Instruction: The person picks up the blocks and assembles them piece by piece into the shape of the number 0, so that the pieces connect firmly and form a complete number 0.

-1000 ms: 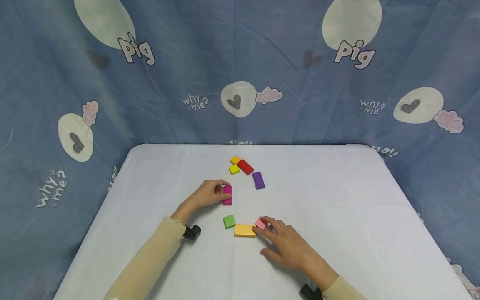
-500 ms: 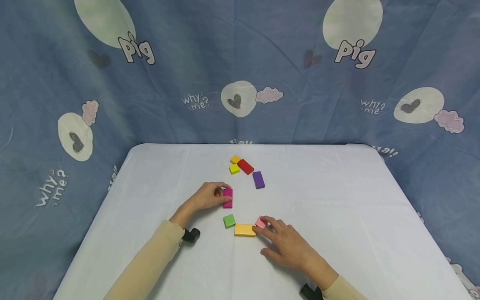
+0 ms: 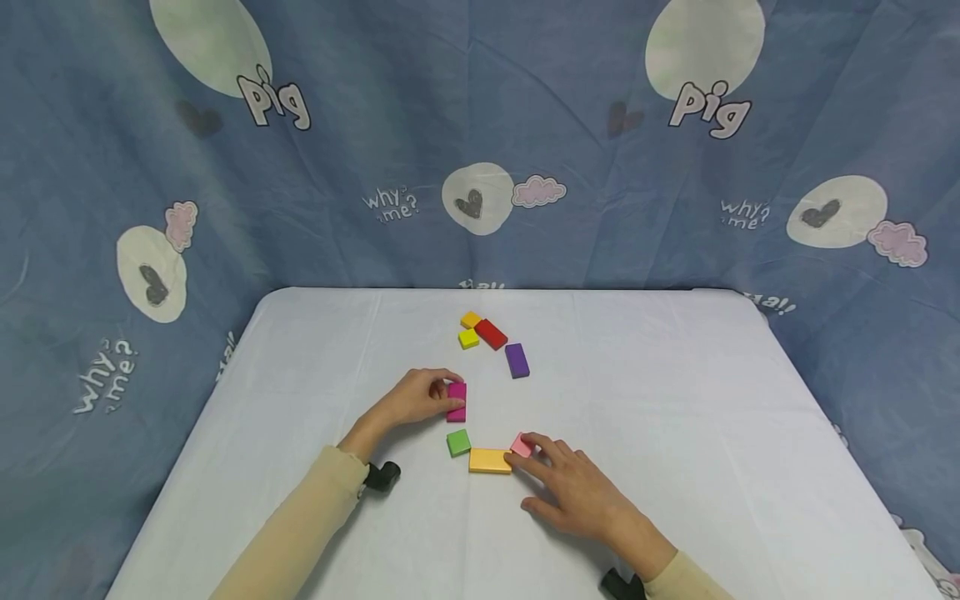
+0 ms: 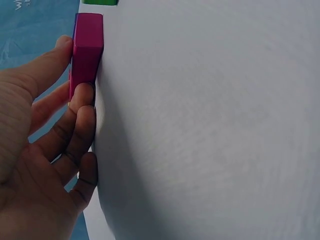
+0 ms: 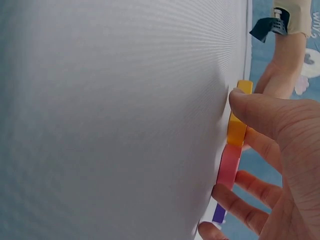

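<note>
My left hand (image 3: 415,395) pinches a magenta rectangular block (image 3: 457,415) between thumb and fingers, just behind a green cube (image 3: 458,442). The left wrist view shows the magenta block (image 4: 88,32) with the thumb on one side and fingertips on the other. A gap separates it from the green cube. In front, an orange-yellow rectangular block (image 3: 489,461) lies crosswise, its left end by the green cube. At its right end sits a pink block (image 3: 520,446). Fingers of my right hand (image 3: 577,493) touch the orange-yellow and pink blocks, with the thumb apart from both.
Farther back on the white table (image 3: 675,400) lie a red block (image 3: 491,334), a purple block (image 3: 517,360), a yellow cube (image 3: 468,338) and a small orange-yellow cube (image 3: 470,320). A blue patterned cloth (image 3: 585,242) hangs behind the table.
My left hand has drawn the magenta block slightly toward me, closer to the green cube. The right hand and the other blocks have stayed in place.
</note>
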